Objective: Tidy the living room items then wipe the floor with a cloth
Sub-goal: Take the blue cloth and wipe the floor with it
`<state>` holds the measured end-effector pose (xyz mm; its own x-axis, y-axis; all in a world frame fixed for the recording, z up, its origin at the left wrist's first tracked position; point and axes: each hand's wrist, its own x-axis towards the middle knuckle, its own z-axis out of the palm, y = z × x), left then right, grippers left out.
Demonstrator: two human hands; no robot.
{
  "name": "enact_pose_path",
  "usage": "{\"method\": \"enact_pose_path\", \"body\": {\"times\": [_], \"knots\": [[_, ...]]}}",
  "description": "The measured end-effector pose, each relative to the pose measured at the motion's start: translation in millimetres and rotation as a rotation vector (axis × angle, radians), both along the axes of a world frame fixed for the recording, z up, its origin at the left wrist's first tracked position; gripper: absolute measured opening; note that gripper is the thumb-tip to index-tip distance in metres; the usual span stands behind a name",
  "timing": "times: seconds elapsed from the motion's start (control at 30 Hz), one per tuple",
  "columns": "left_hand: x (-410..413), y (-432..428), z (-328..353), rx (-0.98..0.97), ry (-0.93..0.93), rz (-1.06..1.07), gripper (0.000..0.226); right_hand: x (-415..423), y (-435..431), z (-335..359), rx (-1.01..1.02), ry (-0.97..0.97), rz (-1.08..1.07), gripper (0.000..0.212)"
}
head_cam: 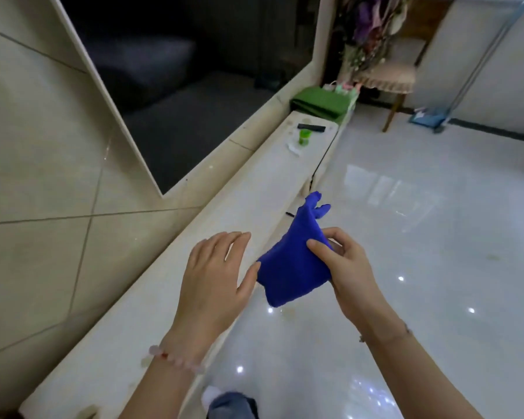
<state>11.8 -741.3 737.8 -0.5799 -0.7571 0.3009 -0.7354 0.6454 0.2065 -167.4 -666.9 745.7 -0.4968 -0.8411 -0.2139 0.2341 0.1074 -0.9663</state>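
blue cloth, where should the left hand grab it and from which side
Probably its lower left edge, coming in from the left. The right hand pinches the blue cloth at its right side, so it hangs bunched below, and that free edge faces the thumb of the open left hand.

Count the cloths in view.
2. The blue cloth is pinched in the right hand above the floor. The green cloth lies folded just past the far end of the counter. Others may be hidden out of frame.
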Motion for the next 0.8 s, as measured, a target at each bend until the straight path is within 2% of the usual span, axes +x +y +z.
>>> {"method": "enact_pose_path", "body": {"times": [0.37,0.8], "knots": [[-60.2,76.9,-13.5,0.054,-0.009,-0.225,0.05,-54.7,111.0,-8.8,0.049,0.03,-0.162,0.01],[-92.6,45.7,-96.2,0.204,-0.096,-0.316,0.05,-76.3,97.4,-84.4,0.241,-0.02,-0.249,0.007]]}}
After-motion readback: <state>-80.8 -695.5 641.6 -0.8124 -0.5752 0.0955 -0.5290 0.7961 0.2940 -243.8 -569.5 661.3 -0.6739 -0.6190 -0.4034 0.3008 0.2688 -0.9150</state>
